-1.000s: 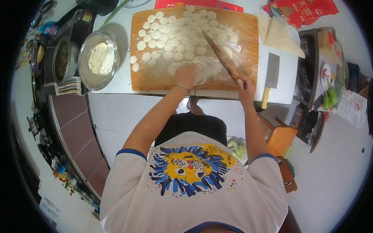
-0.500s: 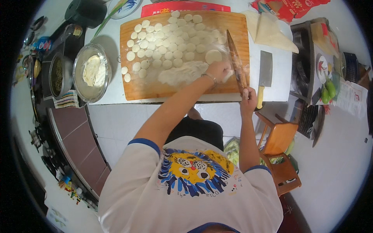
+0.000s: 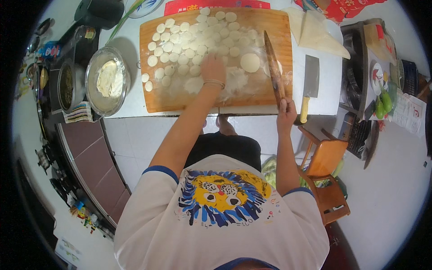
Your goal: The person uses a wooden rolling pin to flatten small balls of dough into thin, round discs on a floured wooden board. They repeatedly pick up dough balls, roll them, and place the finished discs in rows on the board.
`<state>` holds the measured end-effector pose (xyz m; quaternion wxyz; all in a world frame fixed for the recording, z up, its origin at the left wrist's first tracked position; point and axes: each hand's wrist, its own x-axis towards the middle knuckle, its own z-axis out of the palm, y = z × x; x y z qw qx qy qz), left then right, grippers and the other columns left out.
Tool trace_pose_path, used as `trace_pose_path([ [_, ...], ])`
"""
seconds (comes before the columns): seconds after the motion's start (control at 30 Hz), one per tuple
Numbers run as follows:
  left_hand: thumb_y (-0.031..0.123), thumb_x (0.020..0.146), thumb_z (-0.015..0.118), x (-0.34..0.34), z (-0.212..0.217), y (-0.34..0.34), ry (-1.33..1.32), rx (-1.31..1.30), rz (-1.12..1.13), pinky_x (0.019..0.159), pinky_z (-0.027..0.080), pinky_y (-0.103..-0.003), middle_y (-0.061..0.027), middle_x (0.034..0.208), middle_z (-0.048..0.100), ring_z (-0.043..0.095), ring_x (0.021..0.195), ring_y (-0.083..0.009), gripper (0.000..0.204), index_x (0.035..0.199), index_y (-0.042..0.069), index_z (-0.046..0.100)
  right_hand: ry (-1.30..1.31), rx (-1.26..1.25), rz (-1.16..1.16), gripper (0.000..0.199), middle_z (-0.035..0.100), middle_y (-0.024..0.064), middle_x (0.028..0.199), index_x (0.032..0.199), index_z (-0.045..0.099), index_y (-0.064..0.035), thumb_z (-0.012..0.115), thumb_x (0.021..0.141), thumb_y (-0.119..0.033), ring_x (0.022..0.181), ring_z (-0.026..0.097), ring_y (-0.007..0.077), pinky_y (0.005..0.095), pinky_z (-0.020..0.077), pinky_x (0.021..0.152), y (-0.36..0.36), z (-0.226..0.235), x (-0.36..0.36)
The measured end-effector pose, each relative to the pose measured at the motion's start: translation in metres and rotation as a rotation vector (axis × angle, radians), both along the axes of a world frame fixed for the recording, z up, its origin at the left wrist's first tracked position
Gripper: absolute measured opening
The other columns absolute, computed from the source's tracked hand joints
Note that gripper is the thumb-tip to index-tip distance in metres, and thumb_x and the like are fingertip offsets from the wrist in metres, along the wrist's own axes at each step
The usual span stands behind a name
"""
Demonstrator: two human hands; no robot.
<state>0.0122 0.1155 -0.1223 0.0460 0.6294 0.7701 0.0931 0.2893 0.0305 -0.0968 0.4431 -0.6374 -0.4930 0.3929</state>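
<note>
On the right, a wooden chair is seen, some green produce is kept beside a white printed sheet, a striped cloth is laid at the left, and a red package is cut by the upper edge.

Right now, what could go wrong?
The cleaver, its handle at the table's edge near the right hand, could get knocked off. The left hand, right by the dough discs, might drag some. The rolling pin, close to the big round, could dent it.
</note>
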Motion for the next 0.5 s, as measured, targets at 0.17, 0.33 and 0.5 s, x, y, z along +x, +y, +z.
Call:
trace_pose_path([
  [0.17,0.018,0.077,0.068,-0.019,0.01,-0.004,-0.422,-0.197,0.034,0.076,0.051,-0.042,-0.0142,0.097,0.064,0.063,0.087,-0.0312,0.021,0.093,0.004,0.065,-0.097,0.026,0.064,0.019,0.058,0.0012,0.079,0.096,0.061,-0.0009,0.064,0.094,-0.02,0.072,0.052,0.0103,0.0262,0.0448,0.066,0.012,0.012,-0.019],
  [0.33,0.016,0.078,0.068,-0.033,0.013,-0.064,-0.733,-0.387,-0.098,0.073,0.051,-0.042,-0.017,0.098,0.066,0.065,0.078,-0.0316,0.028,0.1,0.001,0.062,-0.269,-0.028,0.266,0.023,0.06,0.0072,0.079,0.095,0.062,-0.0019,0.07,0.088,-0.022,0.069,0.056,0.0177,0.0285,0.0462,0.065,0.017,0.027,-0.037],
  [0.5,0.016,0.082,0.065,-0.056,0.035,-0.104,-0.534,-0.047,0.183,0.089,0.047,-0.043,-0.0187,0.115,0.061,0.06,0.102,-0.032,0.041,0.121,0.005,0.057,-0.639,0.219,0.578,0.037,0.061,0.0118,0.079,0.093,0.062,-0.0046,0.074,0.081,-0.038,0.071,0.06,0.0297,0.0364,0.0493,0.064,0.027,0.023,-0.054],
])
